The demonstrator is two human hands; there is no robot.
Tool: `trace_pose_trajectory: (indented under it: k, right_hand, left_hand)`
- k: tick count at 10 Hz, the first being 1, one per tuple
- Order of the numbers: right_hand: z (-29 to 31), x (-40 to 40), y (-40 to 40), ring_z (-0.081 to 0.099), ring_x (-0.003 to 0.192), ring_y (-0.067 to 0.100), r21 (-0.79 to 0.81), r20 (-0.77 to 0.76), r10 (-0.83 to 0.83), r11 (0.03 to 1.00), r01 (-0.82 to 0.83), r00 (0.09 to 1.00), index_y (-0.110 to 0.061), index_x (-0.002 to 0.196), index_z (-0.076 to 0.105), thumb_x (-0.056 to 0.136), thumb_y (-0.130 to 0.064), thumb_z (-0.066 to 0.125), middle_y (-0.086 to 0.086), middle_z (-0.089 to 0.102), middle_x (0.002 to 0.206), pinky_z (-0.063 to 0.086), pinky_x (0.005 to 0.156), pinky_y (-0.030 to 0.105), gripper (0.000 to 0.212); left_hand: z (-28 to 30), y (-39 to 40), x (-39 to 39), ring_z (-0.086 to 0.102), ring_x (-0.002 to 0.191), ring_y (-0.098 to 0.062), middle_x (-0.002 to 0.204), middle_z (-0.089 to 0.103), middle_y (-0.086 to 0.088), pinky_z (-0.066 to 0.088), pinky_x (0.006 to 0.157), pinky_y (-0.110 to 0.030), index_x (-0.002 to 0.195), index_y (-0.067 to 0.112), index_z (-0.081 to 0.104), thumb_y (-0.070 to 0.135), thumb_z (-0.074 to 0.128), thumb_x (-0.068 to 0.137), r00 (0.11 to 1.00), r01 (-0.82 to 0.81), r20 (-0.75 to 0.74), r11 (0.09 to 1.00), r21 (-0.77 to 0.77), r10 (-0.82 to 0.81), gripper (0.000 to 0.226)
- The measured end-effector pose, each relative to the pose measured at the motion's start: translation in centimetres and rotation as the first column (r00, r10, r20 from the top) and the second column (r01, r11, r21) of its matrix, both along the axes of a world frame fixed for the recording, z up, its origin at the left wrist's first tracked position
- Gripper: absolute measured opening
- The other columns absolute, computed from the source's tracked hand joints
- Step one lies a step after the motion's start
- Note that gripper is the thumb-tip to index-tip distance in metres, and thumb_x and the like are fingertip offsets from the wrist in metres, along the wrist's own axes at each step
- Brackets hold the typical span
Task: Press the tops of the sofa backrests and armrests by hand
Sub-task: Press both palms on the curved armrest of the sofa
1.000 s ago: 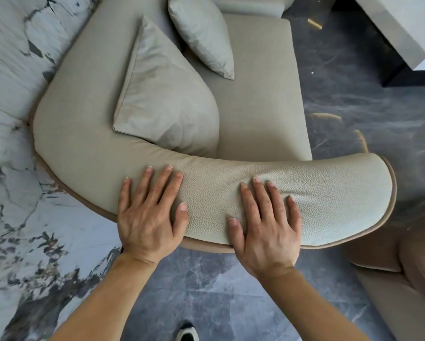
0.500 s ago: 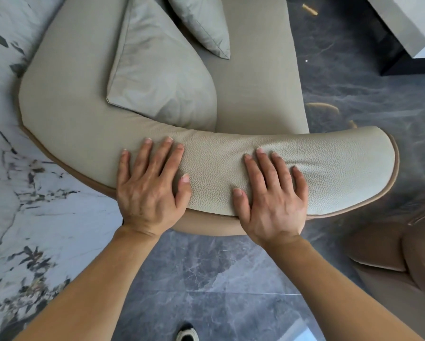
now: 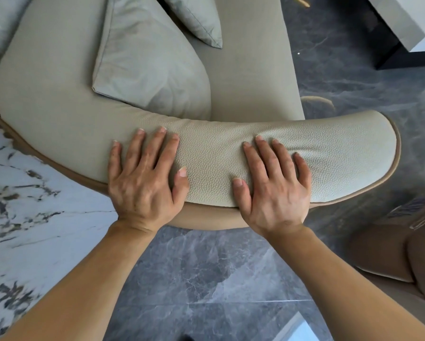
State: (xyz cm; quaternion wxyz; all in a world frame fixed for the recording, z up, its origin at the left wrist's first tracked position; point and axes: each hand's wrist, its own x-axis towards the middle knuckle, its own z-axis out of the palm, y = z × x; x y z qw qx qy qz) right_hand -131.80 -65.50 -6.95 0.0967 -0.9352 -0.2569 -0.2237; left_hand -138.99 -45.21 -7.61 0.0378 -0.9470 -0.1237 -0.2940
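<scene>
Armrest (image 3: 329, 153), curved and pebble-grained, spans frame centre. Left hand (image 3: 142, 183) and right hand (image 3: 275, 190) lie flat on it, fingers spread. Smooth cushion (image 3: 145, 62) sits upper left.

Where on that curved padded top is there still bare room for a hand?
Free: the rounded end of the armrest top beyond the right hand, and the stretch between it and the left hand. Crowded: the seat corner under the large cushion.
</scene>
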Motion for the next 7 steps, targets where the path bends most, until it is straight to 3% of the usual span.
trace_pose_trajectory:
  k: [3,6,7]
  right_hand:
    - [0.9,-0.7,0.2,0.040,0.138,0.026,-0.032,-0.098,-0.035,0.999,0.032,0.995,-0.020,0.141,0.048,0.095,-0.054,0.026,0.003,0.047,0.148,0.028,0.111,0.054,0.061]
    - [3.0,-1.8,-0.6,0.006,0.149,0.023,-0.138,-0.311,-0.056,0.990,0.013,0.949,-0.023,0.153,0.018,0.094,-0.059,0.010,0.001,0.018,0.162,-0.007,0.118,0.048,0.069]
    - [4.0,-2.1,-1.4,0.004,0.150,0.023,-0.135,-0.300,-0.056,0.991,0.015,0.952,-0.023,0.153,0.016,0.094,-0.060,0.008,0.002,0.015,0.162,-0.007,0.117,0.050,0.070]
  left_hand:
    - [0.6,-0.2,-0.4,0.045,0.136,-0.033,0.146,0.053,-0.005,0.025,0.115,-0.057,0.139,0.019,0.052,0.045,0.025,0.098,0.997,-0.019,-0.078,0.998,-0.058,0.015,0.056]
    - [3.2,-1.4,-1.1,0.020,0.149,-0.033,0.160,0.031,-0.007,0.003,0.119,-0.059,0.151,0.021,0.034,0.050,0.015,0.097,0.919,-0.114,-0.391,0.978,-0.176,0.037,0.064]
    - [4.1,-2.3,-2.2,0.013,0.151,-0.032,0.163,0.024,-0.008,-0.001,0.120,-0.058,0.153,0.021,0.028,0.053,0.009,0.096,0.910,-0.157,-0.410,0.967,-0.202,0.062,0.068]
